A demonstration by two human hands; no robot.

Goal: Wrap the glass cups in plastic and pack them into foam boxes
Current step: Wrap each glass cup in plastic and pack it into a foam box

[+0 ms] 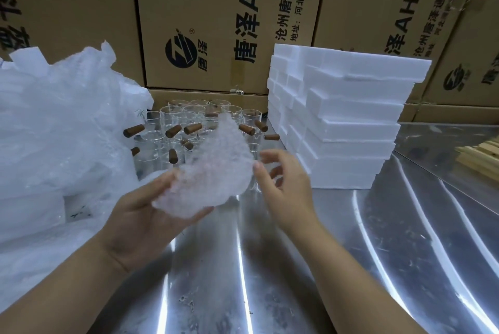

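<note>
A sheet of clear bubble wrap (213, 169) hangs in the air over the steel table. My left hand (143, 223) holds its lower edge, palm up, with the thumb on top of the plastic. At the sheet's right edge my right hand (283, 185) touches it with the thumb tip, fingers loosely curled. Behind the sheet stand several clear glass cups (175, 123) with brown wooden handles. A stack of white foam boxes (348, 128) rises to their right.
A big bag of bubble wrap sheets (54, 144) fills the left side. Brown cardboard cartons (216, 23) wall off the back. Wooden sticks (480, 158) lie at the far right. The shiny steel table (270, 279) spreads below my arms.
</note>
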